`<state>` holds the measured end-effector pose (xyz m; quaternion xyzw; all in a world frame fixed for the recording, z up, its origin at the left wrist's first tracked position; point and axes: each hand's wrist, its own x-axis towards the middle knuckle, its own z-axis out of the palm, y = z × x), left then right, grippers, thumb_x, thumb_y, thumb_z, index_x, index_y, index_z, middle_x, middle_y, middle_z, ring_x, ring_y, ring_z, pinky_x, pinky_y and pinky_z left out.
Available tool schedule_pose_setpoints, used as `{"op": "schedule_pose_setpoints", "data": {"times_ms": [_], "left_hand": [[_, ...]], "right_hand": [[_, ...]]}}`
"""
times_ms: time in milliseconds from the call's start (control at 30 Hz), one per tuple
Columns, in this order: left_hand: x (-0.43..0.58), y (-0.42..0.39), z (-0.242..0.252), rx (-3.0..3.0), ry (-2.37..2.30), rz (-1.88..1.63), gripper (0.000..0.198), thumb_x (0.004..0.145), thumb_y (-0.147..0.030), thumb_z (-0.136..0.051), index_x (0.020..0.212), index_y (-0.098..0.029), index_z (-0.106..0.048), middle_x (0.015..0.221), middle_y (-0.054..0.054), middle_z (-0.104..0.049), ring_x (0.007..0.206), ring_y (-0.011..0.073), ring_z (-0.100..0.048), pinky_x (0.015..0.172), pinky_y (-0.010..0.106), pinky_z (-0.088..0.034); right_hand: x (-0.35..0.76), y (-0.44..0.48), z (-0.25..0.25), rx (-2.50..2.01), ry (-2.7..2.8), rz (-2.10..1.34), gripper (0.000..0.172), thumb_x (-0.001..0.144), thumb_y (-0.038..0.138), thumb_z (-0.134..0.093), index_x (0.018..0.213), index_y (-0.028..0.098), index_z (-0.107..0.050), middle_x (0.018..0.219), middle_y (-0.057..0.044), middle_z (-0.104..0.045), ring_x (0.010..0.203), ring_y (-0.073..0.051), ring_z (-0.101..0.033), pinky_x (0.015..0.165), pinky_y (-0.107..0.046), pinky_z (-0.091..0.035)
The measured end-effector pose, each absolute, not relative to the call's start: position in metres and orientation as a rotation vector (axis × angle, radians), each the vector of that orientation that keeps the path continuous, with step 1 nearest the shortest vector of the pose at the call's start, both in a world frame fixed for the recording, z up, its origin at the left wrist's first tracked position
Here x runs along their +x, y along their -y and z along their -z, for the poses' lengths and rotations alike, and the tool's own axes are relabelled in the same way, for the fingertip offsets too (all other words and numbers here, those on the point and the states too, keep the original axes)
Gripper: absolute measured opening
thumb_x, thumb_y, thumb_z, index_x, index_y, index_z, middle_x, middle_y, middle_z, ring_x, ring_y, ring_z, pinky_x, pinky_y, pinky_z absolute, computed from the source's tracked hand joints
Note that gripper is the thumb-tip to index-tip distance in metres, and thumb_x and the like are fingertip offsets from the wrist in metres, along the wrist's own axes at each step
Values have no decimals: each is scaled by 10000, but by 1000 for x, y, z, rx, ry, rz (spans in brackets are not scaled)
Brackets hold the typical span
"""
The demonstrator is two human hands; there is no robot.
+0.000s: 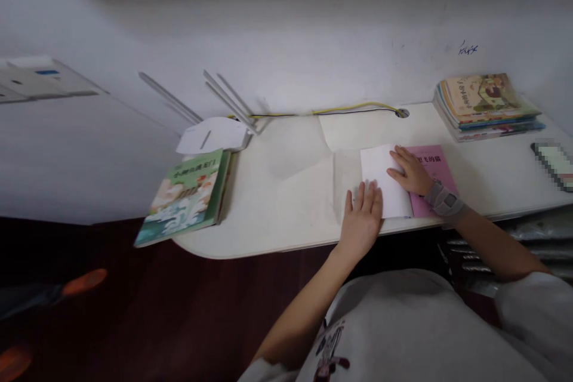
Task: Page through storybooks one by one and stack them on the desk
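Observation:
A pink book with dark printed characters lies on the white desk, partly covered by a white paper flap. My right hand, with a grey band at the wrist, rests flat across the flap and the pink cover, its fingers spread. Lower and to the left, my left hand lies with fingers outstretched on the flap's left edge. A creased whitish sheet spreads over the desk to the left of both hands. Whether it joins the flap, I cannot tell.
On the desk's left end, a stack topped by a green picture book overhangs the edge. Behind it stands a white router with antennas. At the right are a stack of books and a phone. A yellow cable runs along the wall.

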<state>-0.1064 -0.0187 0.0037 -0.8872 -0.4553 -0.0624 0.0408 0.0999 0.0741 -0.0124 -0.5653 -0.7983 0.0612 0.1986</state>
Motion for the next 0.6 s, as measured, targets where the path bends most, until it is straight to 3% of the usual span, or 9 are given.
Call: {"op": "schedule_pose_setpoints", "data": {"times_ms": [133,300,467,600], "left_hand": [[-96,25,5,-2726,1369,194,472,964,-228,-314,1398,-63,-401,1474,190,-356,1405,305,-253,1120,545,-242],[-85,26,8,-2739,1425,199,694,938,-524,-339,1461,-72,-278,1516,193,-262,1416,334,-209,1096,585,-251],[-112,22,13,-2653,1569,306,831,908,-621,-278,1480,-26,-175,1501,245,-268,1415,346,-208,1086,573,-269],[-146,18,25,-2642,1588,337,873,887,-655,-286,1456,4,-226,1454,295,-335,1392,363,-263,1072,537,-313]], "right_hand": [[98,-73,10,-1635,2277,-131,613,930,497,-367,1406,113,-399,1502,-173,-334,1401,-269,-272,1110,-469,-265],[96,-72,12,-1647,2292,-162,619,919,490,-396,1418,123,-384,1516,-167,-308,1412,-295,-237,1120,-504,-242],[98,-77,18,-1625,2209,-227,600,921,477,-380,1403,121,-412,1504,-165,-332,1404,-305,-258,1121,-516,-247],[93,-70,13,-1602,2190,-223,561,933,444,-365,1395,132,-429,1508,-163,-325,1407,-298,-254,1112,-521,-261]]}}
